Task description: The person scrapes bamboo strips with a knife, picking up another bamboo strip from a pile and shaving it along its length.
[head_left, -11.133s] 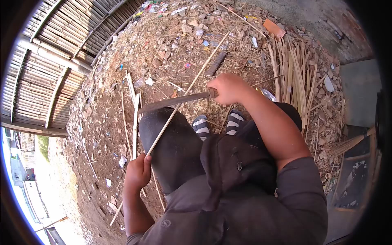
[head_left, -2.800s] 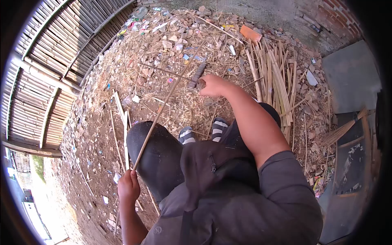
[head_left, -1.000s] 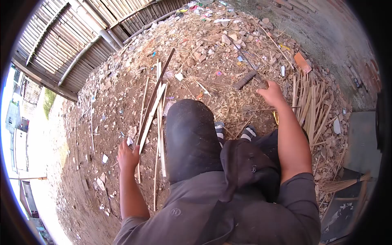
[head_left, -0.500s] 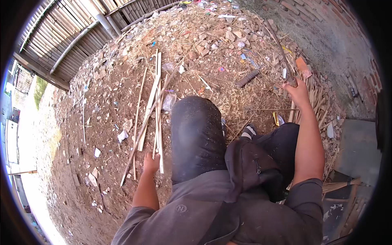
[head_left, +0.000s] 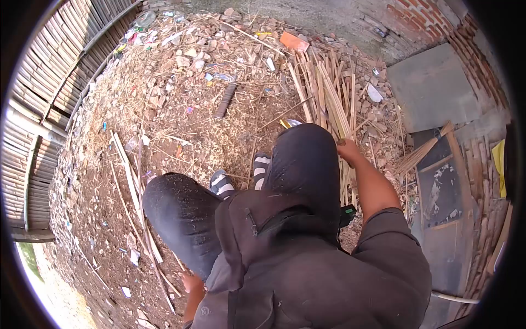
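My left hand is low at the left, partly hidden by my knee and shirt. Its fingers look closed on the end of a thin bamboo strip. Several long pale bamboo strips lie on the dirt just beyond it. My right hand is beside my right knee, at the near end of a heap of split bamboo strips. Its fingers are curled round something brownish. I cannot make out whether that is a strip or a tool's handle.
A ridged dark brown bar lies ahead of my sandals. Rubble and litter cover the ground. An orange brick-like piece is near the wall. Grey panels stand at the right, and a bamboo fence at the left.
My view has turned to the right. My right hand has come back from beside the orange piece to the near end of the heap. My left hand stays by the loose strips.
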Action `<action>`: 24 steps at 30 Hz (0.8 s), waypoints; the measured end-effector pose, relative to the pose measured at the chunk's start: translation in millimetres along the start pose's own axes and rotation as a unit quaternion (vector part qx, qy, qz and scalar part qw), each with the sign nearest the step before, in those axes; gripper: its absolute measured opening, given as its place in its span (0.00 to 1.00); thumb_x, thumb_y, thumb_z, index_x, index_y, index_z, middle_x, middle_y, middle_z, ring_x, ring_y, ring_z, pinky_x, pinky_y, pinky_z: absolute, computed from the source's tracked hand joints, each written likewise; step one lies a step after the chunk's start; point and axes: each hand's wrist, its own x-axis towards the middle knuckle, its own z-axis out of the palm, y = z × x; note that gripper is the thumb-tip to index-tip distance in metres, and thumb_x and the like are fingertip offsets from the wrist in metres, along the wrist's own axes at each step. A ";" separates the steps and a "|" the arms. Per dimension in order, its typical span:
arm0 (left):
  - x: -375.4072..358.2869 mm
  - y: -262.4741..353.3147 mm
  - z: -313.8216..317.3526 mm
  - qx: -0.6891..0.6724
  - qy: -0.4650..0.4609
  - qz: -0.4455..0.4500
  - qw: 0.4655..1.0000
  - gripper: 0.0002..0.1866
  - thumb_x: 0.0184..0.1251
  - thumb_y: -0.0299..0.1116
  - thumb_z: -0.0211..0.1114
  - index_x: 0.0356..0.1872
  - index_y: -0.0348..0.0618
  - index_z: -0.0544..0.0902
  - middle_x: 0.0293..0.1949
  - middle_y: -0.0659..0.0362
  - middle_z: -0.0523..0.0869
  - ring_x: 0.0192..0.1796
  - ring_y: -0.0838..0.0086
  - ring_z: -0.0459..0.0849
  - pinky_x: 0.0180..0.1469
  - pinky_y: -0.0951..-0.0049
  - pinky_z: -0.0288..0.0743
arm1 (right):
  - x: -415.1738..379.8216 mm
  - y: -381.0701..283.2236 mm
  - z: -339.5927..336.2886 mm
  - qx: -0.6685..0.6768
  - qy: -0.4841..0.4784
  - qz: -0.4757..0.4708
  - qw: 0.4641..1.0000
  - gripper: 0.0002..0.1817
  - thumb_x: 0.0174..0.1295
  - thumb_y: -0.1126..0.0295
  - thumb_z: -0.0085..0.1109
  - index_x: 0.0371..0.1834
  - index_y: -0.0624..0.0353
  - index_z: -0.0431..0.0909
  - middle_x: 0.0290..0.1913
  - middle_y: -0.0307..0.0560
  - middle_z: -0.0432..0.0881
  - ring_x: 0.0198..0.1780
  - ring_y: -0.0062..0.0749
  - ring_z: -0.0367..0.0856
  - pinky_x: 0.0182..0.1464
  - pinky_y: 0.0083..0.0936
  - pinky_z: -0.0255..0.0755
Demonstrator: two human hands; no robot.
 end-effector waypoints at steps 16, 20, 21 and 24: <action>3.3 174.2 -47.7 0.004 -0.153 0.167 0.974 0.27 0.72 0.41 0.68 0.66 0.42 0.74 0.60 0.46 0.81 0.60 0.55 0.83 0.60 0.52 0.80 | 0.9 139.8 63.5 -0.052 0.040 0.089 0.994 0.32 0.54 0.49 0.72 0.55 0.63 0.85 0.52 0.64 0.87 0.58 0.58 0.85 0.62 0.43 0.77; -4.6 203.2 -49.3 0.010 -0.163 0.179 0.970 0.26 0.72 0.41 0.68 0.66 0.42 0.74 0.60 0.46 0.81 0.60 0.56 0.83 0.60 0.52 0.80 | 11.3 137.6 83.5 -0.056 0.055 0.087 0.993 0.36 0.48 0.44 0.77 0.52 0.64 0.86 0.51 0.63 0.88 0.56 0.56 0.86 0.60 0.44 0.79; -5.7 208.6 -49.6 0.010 -0.166 0.180 0.969 0.26 0.72 0.40 0.68 0.66 0.42 0.74 0.60 0.46 0.81 0.60 0.56 0.83 0.59 0.52 0.80 | 10.7 134.1 84.3 -0.046 0.042 0.089 0.994 0.36 0.47 0.44 0.78 0.51 0.63 0.86 0.50 0.62 0.88 0.56 0.55 0.86 0.59 0.44 0.79; -6.7 218.4 -49.0 0.009 -0.171 0.184 0.968 0.26 0.72 0.40 0.68 0.66 0.42 0.74 0.60 0.47 0.81 0.59 0.56 0.84 0.59 0.53 0.80 | 2.3 116.1 79.8 -0.042 0.023 0.067 0.997 0.35 0.49 0.42 0.74 0.49 0.63 0.86 0.48 0.66 0.87 0.55 0.60 0.85 0.58 0.45 0.79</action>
